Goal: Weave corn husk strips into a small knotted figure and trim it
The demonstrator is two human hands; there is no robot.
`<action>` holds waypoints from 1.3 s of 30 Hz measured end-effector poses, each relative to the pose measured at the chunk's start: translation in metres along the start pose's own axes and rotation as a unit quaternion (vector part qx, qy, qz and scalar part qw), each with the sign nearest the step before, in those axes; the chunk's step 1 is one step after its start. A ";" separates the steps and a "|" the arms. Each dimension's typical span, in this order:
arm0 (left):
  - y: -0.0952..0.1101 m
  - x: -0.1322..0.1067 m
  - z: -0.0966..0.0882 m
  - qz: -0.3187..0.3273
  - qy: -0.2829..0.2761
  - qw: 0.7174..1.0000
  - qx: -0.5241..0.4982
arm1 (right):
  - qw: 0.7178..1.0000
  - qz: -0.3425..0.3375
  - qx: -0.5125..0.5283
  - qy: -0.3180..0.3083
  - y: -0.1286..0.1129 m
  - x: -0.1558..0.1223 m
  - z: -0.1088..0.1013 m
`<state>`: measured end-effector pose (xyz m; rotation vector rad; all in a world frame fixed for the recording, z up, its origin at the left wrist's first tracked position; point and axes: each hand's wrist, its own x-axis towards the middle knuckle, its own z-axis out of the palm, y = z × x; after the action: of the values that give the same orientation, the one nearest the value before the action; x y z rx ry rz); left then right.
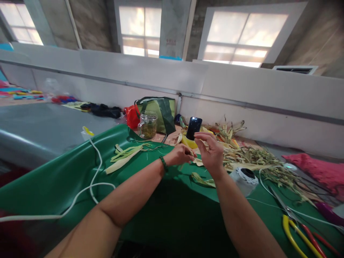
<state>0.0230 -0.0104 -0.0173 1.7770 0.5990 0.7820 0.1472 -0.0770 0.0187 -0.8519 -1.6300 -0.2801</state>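
My left hand (180, 154), with a green bead bracelet at the wrist, is closed in a pinch above the green mat (161, 193). A small pale bit that looks like corn husk shows at its fingertips, mostly hidden by the fingers. Close beside it on the right, my right hand (212, 152) is raised with its fingers stretched and the thumb apart; I see nothing in it. Below the right hand lies a loose greenish husk (203, 180). To the left of my hands, a bunch of pale green corn husks (125, 157) rests on the mat.
A spool of white thread (244, 181) and yellow-and-red-handled scissors (288, 214) are at the right. Dried plant stems (262, 157) pile behind. A phone (194, 128) stands upright near a glass mug (148, 125) and a green bag (164, 113). A white cable (94, 168) crosses the left.
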 end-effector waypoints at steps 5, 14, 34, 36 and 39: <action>0.011 -0.003 -0.012 -0.055 0.017 0.989 -0.137 | 0.982 0.101 -0.144 -0.074 0.016 -0.001 -0.008; 0.017 -0.007 -0.011 -0.055 0.004 0.985 -0.166 | 0.959 0.267 0.014 -0.093 0.026 0.000 0.007; 0.018 -0.001 -0.031 -0.104 0.156 0.937 -0.295 | 0.880 0.255 0.083 -0.392 0.017 0.001 -0.008; 0.019 -0.001 -0.033 -0.091 0.154 0.937 -0.299 | 0.856 0.253 0.111 -0.436 0.018 0.006 -0.021; 0.021 -0.002 -0.032 -0.095 0.150 0.937 -0.300 | 0.844 0.269 0.106 -0.451 0.025 0.012 -0.032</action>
<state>-0.0019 0.0010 0.0096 1.0339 0.6362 0.9840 0.1869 -0.0745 0.0317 -1.3273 -2.1055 0.8107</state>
